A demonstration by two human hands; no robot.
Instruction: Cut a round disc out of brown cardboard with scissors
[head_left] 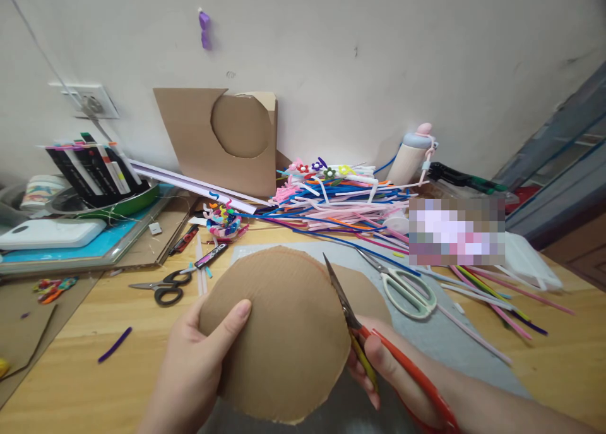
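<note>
My left hand grips a round piece of brown cardboard by its left side, thumb on top and fingers behind. In my right hand is a pair of red-handled scissors, its dark blade tips pointing up and away along the disc's right edge. The edge looks slightly rough, and a faint reddish curved line shows near its top. Behind the disc, another piece of cardboard lies on the grey mat, partly hidden by the disc and my right hand.
Green-handled scissors lie on the mat and black-handled scissors on the wooden table. Many coloured pipe cleaners are heaped at the back. Cardboard with a round cutout leans on the wall. Black markers stand at left, a bottle at right.
</note>
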